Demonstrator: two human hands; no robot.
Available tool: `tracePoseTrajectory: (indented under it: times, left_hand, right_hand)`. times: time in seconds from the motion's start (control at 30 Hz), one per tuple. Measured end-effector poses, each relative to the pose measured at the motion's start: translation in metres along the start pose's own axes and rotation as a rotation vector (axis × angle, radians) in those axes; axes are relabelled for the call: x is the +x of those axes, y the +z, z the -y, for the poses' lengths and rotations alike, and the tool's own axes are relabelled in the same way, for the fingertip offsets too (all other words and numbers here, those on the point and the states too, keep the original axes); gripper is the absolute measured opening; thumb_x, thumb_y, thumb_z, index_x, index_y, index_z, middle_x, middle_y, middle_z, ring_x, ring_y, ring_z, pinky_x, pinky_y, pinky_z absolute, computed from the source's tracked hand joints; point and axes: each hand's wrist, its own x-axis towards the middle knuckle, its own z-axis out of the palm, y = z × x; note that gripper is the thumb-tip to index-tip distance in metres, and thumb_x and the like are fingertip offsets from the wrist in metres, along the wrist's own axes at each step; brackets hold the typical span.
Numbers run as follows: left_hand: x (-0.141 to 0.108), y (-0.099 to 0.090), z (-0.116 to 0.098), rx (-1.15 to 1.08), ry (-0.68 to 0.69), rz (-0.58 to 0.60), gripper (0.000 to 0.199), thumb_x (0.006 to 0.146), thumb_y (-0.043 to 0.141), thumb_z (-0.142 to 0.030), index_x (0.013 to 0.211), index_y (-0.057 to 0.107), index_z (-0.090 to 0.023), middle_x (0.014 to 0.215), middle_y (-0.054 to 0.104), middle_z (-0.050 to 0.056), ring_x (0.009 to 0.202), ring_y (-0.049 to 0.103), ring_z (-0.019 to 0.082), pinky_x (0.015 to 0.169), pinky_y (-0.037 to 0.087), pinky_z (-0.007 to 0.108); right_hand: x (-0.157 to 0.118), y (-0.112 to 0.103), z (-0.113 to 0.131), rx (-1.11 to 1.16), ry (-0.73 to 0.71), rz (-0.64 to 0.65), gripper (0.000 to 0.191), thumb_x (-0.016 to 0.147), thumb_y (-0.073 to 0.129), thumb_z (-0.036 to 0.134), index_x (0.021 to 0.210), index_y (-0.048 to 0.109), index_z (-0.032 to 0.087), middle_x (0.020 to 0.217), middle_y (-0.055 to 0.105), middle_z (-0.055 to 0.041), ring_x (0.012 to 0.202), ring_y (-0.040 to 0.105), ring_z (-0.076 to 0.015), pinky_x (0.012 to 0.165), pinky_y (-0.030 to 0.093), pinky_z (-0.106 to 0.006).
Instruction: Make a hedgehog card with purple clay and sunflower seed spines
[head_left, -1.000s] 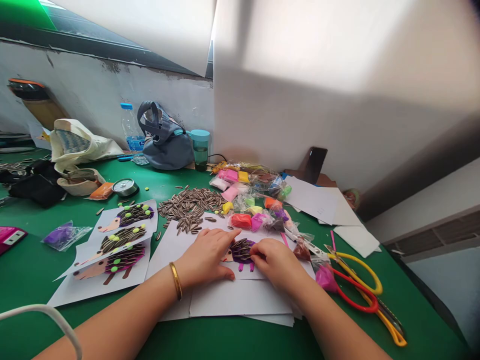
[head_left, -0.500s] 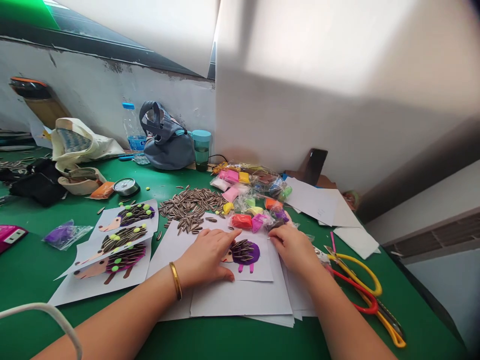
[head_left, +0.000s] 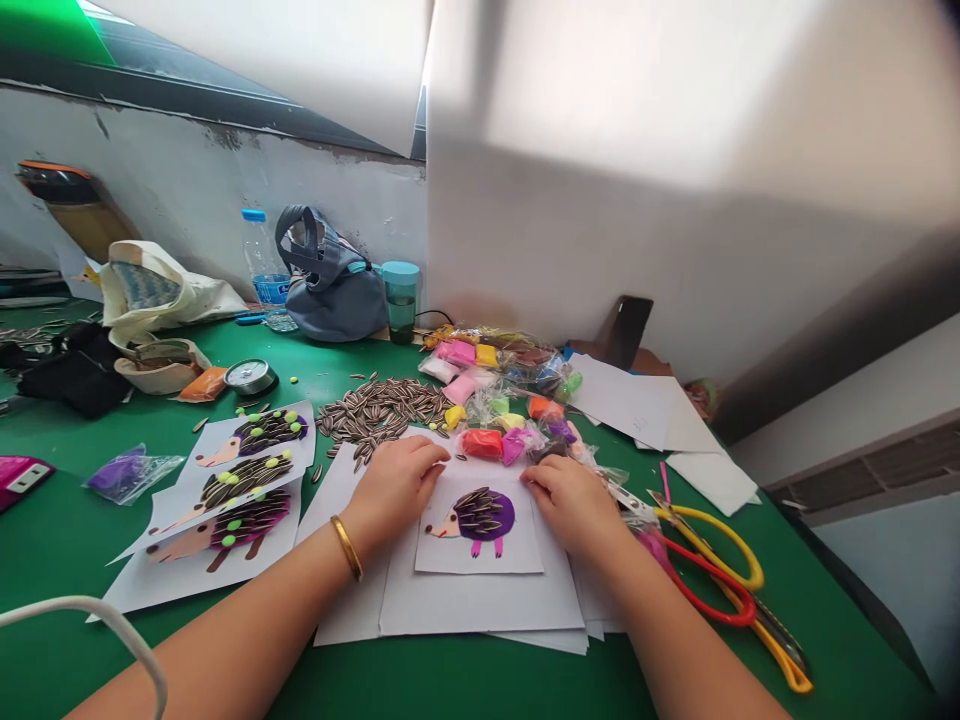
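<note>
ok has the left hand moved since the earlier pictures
Yes, the left hand has shifted left and forward, now nearer the pile of sunflower seeds.

Before us: a hedgehog card (head_left: 480,520) on a paper stack (head_left: 480,608)
On our left: three more hedgehog cards (head_left: 225,500)
Behind it: sunflower seeds (head_left: 379,410), clay packets (head_left: 487,400)
On our right: scissors (head_left: 712,580) on the counter (head_left: 825,620)

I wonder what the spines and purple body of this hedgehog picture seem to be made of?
The spines look like whole striped sunflower seeds, matching the loose pile. The purple body seems matte modelling clay, judging by its soft look and the bagged coloured clay nearby, though felt is possible.
</note>
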Motion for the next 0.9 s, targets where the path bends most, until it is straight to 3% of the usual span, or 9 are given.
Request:
tracePoseTrajectory:
  times: [0.27,0.47,0.7,0.8,0.9]
  left_hand:
    - [0.013,0.009,-0.009,0.176,0.008,0.018,0.036,0.091,0.044,-0.02,0.115,0.067,-0.033,0.104,0.065,0.007,0.099,0.054,0.024,0.088,0.035,0.043]
    - [0.016,0.011,-0.005,0.215,-0.018,0.014,0.025,0.092,0.048,-0.03,0.091,0.072,-0.026,0.097,0.068,0.006,0.098,0.055,0.024,0.086,0.033,0.043]
    - [0.018,0.011,-0.008,0.263,-0.034,-0.012,0.022,0.091,0.048,-0.025,0.084,0.068,-0.021,0.092,0.068,0.008,0.094,0.057,0.026,0.082,0.035,0.042]
    - [0.019,0.006,-0.016,0.2,-0.077,-0.05,0.023,0.093,0.044,-0.024,0.087,0.066,-0.02,0.091,0.068,0.008,0.092,0.059,0.026,0.082,0.037,0.042]
    - [0.017,0.0,-0.029,-0.067,-0.08,-0.069,0.023,0.095,0.043,-0.027,0.091,0.064,-0.021,0.09,0.069,0.005,0.086,0.061,0.022,0.079,0.042,0.036]
  right_hand:
    - [0.001,0.0,0.003,-0.018,0.003,0.0,0.028,0.093,0.046,0.022,0.099,0.073,0.025,0.1,0.068,-0.0051,0.094,0.06,-0.0195,0.082,0.043,-0.031]
    - [0.001,0.0,0.005,-0.015,-0.003,0.0,0.028,0.093,0.046,0.022,0.1,0.072,0.025,0.099,0.068,-0.0052,0.095,0.06,-0.0198,0.082,0.042,-0.031]
    - [0.001,0.0,0.007,0.028,-0.012,-0.055,0.026,0.093,0.047,0.023,0.097,0.073,0.024,0.097,0.068,-0.0047,0.093,0.06,-0.0199,0.083,0.043,-0.032]
    - [-0.001,0.002,0.007,0.088,-0.049,-0.134,0.025,0.092,0.048,0.022,0.101,0.071,0.024,0.099,0.068,-0.0052,0.095,0.06,-0.0203,0.085,0.043,-0.033]
    - [-0.005,0.003,0.013,0.209,-0.158,-0.242,0.023,0.093,0.05,0.022,0.107,0.068,0.023,0.104,0.068,-0.006,0.097,0.06,-0.0206,0.088,0.043,-0.033]
